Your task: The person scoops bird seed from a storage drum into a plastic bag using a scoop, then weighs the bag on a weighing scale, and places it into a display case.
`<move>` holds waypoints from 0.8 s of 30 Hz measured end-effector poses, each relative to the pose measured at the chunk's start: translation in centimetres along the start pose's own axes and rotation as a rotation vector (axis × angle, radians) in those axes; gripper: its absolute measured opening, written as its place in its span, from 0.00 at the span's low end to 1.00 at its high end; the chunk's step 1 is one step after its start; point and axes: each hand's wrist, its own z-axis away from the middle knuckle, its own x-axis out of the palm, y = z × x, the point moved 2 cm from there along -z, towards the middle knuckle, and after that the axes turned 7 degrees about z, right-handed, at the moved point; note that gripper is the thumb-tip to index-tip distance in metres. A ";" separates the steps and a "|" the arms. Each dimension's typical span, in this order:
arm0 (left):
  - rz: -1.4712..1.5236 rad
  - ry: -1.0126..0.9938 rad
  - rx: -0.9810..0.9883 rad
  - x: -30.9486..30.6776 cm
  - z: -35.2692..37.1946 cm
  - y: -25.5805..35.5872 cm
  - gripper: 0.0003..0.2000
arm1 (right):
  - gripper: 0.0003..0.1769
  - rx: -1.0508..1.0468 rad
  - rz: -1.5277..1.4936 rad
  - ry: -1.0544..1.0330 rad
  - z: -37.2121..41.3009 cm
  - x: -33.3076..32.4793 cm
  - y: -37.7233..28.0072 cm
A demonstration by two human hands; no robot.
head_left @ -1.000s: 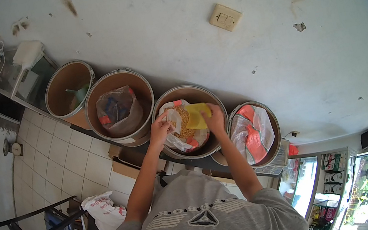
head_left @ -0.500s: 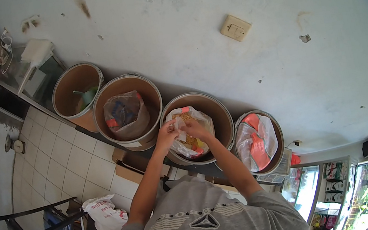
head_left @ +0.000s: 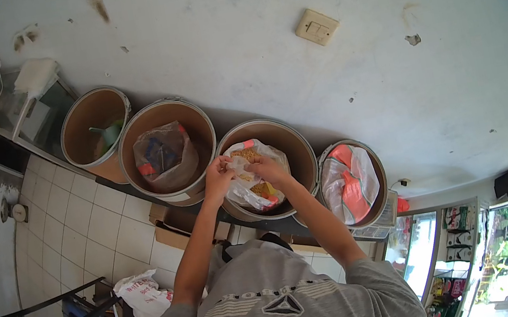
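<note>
A white plastic sack (head_left: 273,155) with orange patches stands open in a round brown drum (head_left: 300,147), with yellow-orange grains inside. Over the grains is a small clear plastic bag (head_left: 244,179). My left hand (head_left: 219,176) pinches its left edge, fingers closed. On the other side, my right hand (head_left: 267,169) has its fingers closed at the bag's right edge. Whether any grains are inside the small bag is too small to tell.
Left of my drum stand a drum (head_left: 198,124) with a clear sack and another (head_left: 78,131) with a green scoop. A drum (head_left: 383,197) with an orange-and-white sack is at right. Cardboard boxes (head_left: 173,236) and a white bag (head_left: 145,297) lie nearer me.
My hands have moved slightly apart with the small bag spread between them. The view has shifted, so the drums and wall appear a little further left and up.
</note>
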 end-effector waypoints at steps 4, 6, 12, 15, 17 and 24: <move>-0.074 -0.080 0.124 1.3 0.6 1.9 0.10 | 0.11 -0.155 0.243 0.127 0.0 -0.7 1.8; -0.112 -0.129 0.119 1.3 0.7 1.8 0.10 | 0.12 0.008 0.028 -0.001 -0.9 -1.1 3.2; -0.304 -0.102 0.313 1.7 0.5 3.9 0.08 | 0.08 -0.249 0.015 0.199 0.7 -0.9 1.1; -0.453 -0.154 0.431 3.3 1.5 5.9 0.09 | 0.08 -0.246 0.060 0.223 2.8 -1.1 -1.6; -0.516 -0.157 0.457 3.0 1.1 5.8 0.11 | 0.08 -0.153 -0.036 0.143 3.1 -1.8 -2.3; -0.775 -0.202 0.500 -0.4 -1.2 1.7 0.14 | 0.15 -0.155 0.051 0.311 1.6 -2.2 0.5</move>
